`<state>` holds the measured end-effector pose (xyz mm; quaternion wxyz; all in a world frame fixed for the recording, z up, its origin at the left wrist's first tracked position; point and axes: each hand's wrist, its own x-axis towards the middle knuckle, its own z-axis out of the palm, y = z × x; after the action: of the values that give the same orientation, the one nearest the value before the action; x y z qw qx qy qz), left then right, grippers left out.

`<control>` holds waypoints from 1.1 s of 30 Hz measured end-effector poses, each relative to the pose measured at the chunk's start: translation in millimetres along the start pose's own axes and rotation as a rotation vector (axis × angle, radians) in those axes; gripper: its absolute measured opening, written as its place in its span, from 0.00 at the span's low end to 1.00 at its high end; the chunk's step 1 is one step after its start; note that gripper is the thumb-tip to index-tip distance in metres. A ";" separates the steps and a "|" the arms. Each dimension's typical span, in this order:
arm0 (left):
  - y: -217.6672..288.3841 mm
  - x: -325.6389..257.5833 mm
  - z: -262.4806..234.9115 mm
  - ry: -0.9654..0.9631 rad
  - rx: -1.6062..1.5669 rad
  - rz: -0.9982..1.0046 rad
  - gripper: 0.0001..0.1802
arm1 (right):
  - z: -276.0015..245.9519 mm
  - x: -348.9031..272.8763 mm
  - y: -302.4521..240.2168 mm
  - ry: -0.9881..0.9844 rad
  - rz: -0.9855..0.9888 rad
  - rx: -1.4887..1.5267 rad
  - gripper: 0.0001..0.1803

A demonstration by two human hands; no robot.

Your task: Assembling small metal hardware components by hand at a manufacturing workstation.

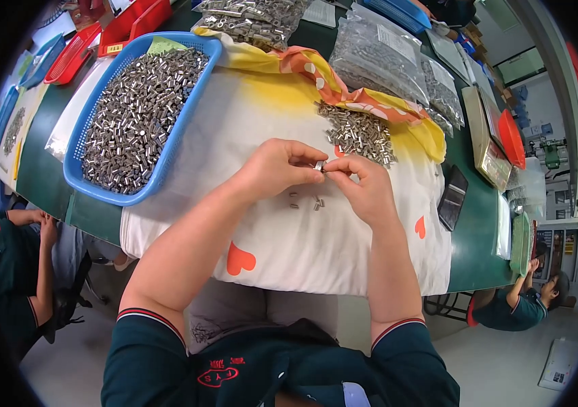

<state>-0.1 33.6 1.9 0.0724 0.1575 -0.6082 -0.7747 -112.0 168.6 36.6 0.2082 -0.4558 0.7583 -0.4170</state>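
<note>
Above the white cloth [187,224], my two hands meet at a small shiny metal part [319,165]. My left hand [279,166] pinches it between thumb and forefinger. From the other side, the thumb and forefinger of my right hand [363,183] close at its edge; whether they grip a second piece is too small to tell. Just below my fingers lie several loose metal pieces [318,203]. A pile of small metal cylinders [360,136] rests on the cloth beyond my right hand. To the left stands a blue basket [75,159] full of similar metal cylinders [140,115].
Plastic bags of metal parts [377,57] line the far side, behind a bunched yellow and orange cloth [316,71]. A dark phone-like object [452,197] lies on the green table [475,254] at right. Red trays [75,54] stand far left. Co-workers sit on both sides.
</note>
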 end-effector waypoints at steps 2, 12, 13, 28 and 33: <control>0.6 0.2 0.6 -0.016 0.002 0.003 0.17 | -1.4 -0.5 -0.3 -0.001 0.026 0.044 0.04; -1.9 1.9 -0.8 -0.027 0.052 -0.008 0.17 | 5.8 22.0 36.0 0.343 -0.183 -0.541 0.05; -3.5 2.8 -1.6 -0.025 0.055 -0.006 0.17 | 8.8 23.9 35.4 0.347 -0.238 -0.625 0.04; -0.3 3.5 -2.7 -0.033 -0.025 0.000 0.18 | 4.4 10.9 23.6 0.180 -0.117 -0.597 0.04; 1.5 3.3 -1.0 -0.003 -0.068 0.015 0.17 | 4.6 9.9 24.4 0.209 -0.119 -0.396 0.05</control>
<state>-3.0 31.3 2.6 0.0826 0.1494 -0.5828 -0.7945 -126.4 163.9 14.6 0.0102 -0.4859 0.8147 -0.3162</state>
